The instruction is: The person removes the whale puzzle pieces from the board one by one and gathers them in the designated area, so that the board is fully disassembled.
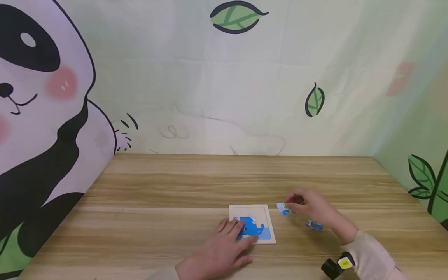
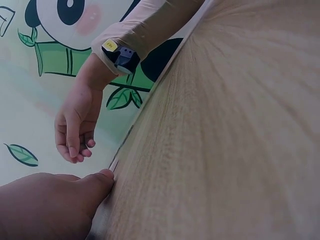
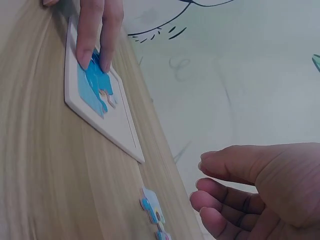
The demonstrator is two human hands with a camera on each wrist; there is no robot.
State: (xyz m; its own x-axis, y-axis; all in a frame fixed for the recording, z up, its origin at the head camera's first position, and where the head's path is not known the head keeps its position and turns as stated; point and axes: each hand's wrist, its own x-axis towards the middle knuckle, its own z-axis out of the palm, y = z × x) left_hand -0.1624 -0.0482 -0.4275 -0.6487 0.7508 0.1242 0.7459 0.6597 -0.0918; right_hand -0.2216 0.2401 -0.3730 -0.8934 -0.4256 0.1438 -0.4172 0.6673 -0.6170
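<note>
A square puzzle tray (image 1: 249,210) with a pale wooden rim lies on the table, partly filled with blue pieces that form a whale (image 1: 252,227). My left hand (image 1: 222,247) lies over its left and lower side, straight fingers pressing on the blue pieces. In the right wrist view two left fingertips (image 3: 86,59) touch the picture. To the tray's right, my right hand (image 1: 313,208) hovers above a light-blue puzzle piece (image 1: 280,207). Its fingers are loosely bent, thumb apart, nothing between them in the right wrist view. Another blue piece (image 1: 314,225) lies beneath the right wrist.
The wooden table (image 1: 157,186) ends at a back wall (image 1: 224,97) printed with leaves. A large panda drawing (image 1: 70,116) covers the left side. A black device with a yellow label (image 1: 345,263) is strapped to the right wrist.
</note>
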